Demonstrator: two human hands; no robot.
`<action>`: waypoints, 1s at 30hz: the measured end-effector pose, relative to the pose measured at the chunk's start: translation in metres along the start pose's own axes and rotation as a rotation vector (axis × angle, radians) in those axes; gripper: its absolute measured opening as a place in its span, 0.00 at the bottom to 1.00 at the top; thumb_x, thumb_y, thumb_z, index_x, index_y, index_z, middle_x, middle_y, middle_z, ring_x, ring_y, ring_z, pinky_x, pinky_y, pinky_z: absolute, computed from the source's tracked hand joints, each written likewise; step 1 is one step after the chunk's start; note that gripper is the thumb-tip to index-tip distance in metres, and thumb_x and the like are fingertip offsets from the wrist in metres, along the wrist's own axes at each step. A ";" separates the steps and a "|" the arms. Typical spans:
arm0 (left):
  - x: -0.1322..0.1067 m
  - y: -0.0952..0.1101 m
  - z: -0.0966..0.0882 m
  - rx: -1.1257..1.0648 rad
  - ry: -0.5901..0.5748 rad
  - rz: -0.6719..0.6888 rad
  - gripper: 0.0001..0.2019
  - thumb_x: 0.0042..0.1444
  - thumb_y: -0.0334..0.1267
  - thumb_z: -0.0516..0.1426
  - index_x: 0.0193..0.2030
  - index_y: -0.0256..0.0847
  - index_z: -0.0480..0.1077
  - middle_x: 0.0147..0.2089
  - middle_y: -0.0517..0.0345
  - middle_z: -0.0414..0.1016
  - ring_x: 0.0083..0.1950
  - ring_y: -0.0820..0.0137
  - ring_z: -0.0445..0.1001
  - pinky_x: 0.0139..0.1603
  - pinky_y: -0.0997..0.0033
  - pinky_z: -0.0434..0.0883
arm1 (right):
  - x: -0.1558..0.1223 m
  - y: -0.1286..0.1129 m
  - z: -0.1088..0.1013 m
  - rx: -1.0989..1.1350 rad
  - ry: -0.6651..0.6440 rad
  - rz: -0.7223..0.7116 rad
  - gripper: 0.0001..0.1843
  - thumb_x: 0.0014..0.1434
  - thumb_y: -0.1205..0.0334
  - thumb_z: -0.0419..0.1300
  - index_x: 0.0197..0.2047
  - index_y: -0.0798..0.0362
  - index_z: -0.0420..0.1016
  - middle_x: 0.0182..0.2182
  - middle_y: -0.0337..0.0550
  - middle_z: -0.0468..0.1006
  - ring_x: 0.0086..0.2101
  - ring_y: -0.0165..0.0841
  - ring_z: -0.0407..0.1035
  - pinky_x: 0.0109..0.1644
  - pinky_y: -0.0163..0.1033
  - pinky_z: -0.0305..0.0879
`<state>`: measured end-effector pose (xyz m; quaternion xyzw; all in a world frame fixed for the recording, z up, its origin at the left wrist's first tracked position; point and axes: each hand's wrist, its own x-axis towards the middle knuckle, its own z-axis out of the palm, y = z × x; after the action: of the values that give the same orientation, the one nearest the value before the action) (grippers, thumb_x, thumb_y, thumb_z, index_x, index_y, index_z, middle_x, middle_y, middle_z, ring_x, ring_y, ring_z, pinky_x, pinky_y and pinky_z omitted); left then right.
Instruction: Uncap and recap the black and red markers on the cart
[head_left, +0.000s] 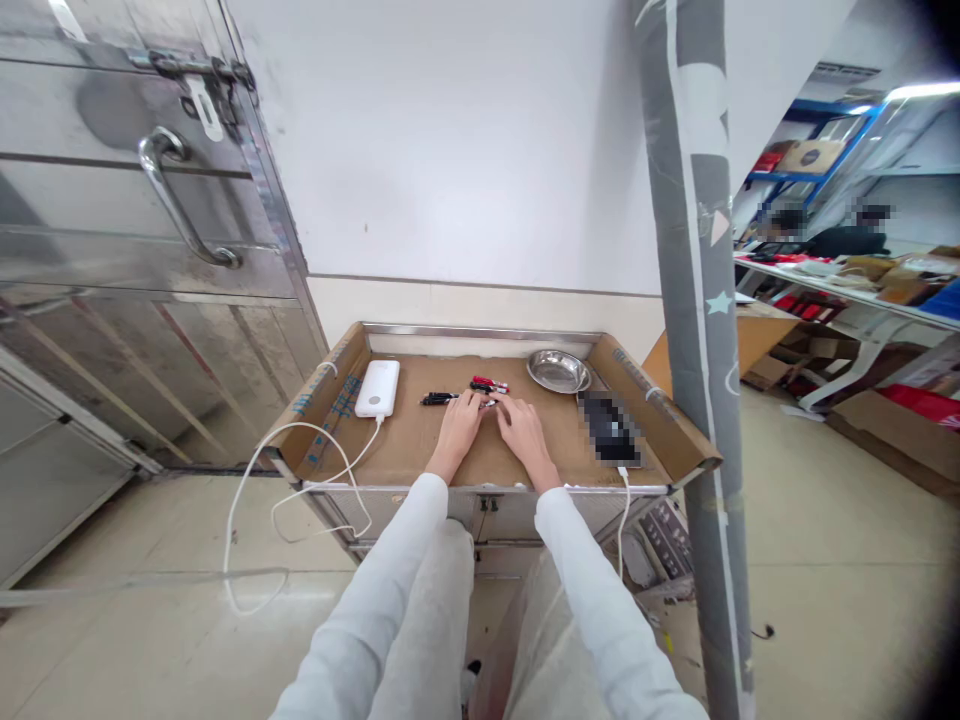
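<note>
My left hand (pixel 459 425) and my right hand (pixel 523 432) rest side by side on a cardboard-lined metal tray table (pixel 390 455). Their fingertips meet over a small marker pen (pixel 487 402) lying between them, and both hands seem closed on it. Several more pens lie just beyond: a black one (pixel 437 398) to the left and red-and-black ones (pixel 489 384) ahead of the fingers. Both arms wear white sleeves.
A white power bank (pixel 377 387) with a white cable (pixel 300 480) lies at the left. A steel bowl (pixel 558 371) stands at the back right, a dark phone (pixel 609 428) at the right. A grey pillar (pixel 694 300) rises on the right, a steel door (pixel 150 220) on the left.
</note>
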<state>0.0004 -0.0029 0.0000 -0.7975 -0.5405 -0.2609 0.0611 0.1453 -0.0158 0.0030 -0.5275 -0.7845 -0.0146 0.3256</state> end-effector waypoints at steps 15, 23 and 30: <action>-0.011 0.009 -0.008 0.254 0.092 -0.479 0.14 0.63 0.27 0.41 0.47 0.31 0.65 0.47 0.41 0.67 0.48 0.59 0.67 0.48 0.59 0.65 | 0.014 0.000 0.013 -0.168 -0.053 0.047 0.22 0.65 0.64 0.46 0.60 0.47 0.65 0.61 0.48 0.62 0.56 0.41 0.58 0.56 0.48 0.58; -0.008 0.011 -0.007 0.192 0.073 -0.345 0.13 0.62 0.28 0.44 0.48 0.32 0.65 0.46 0.43 0.67 0.47 0.58 0.66 0.48 0.60 0.65 | 0.021 0.000 0.013 -0.189 -0.065 0.018 0.19 0.64 0.67 0.47 0.55 0.46 0.69 0.56 0.47 0.66 0.51 0.40 0.59 0.53 0.44 0.56; 0.009 0.012 0.010 0.180 0.023 -0.133 0.14 0.62 0.28 0.44 0.50 0.35 0.66 0.47 0.45 0.68 0.50 0.58 0.65 0.51 0.58 0.64 | 0.018 0.003 0.012 -0.272 0.008 0.139 0.16 0.63 0.68 0.48 0.51 0.54 0.69 0.46 0.51 0.70 0.46 0.40 0.61 0.48 0.42 0.56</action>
<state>0.0171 0.0033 -0.0026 -0.7481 -0.6128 -0.2237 0.1213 0.1375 0.0050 0.0019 -0.6197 -0.7356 -0.1003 0.2544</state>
